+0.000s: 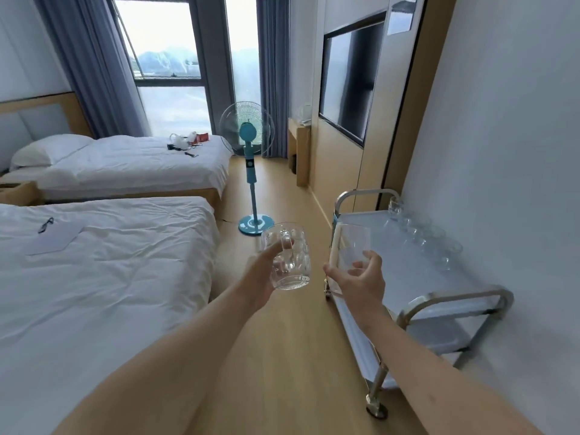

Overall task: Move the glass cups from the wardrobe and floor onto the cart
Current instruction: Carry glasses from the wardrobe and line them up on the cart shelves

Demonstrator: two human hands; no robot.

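Carrying two more glasses to the cart (408, 277), where a row of cups (420, 237) already stands.
Left hand (263, 274) grips a handled mug (287, 255), right hand (361, 277) a plain tumbler (350, 246); neither set down yet.

Hotel-type twin bedroom: two single beds (103, 277) made up in white linen are set side by side against a padded, wood-framed headboard (40, 111), with blue-grey curtains (91, 64) drawn back from a tall window (163, 58). A flat television (348, 86) is mounted on a wood-panelled wall, a pale kettle (306, 109) is kept on a narrow wooden desk (298, 146) beside it, and a blue pedestal fan (248, 133) is stood on the wood-look floor. A steel service cart (417, 277) is parked along the right-hand wall.
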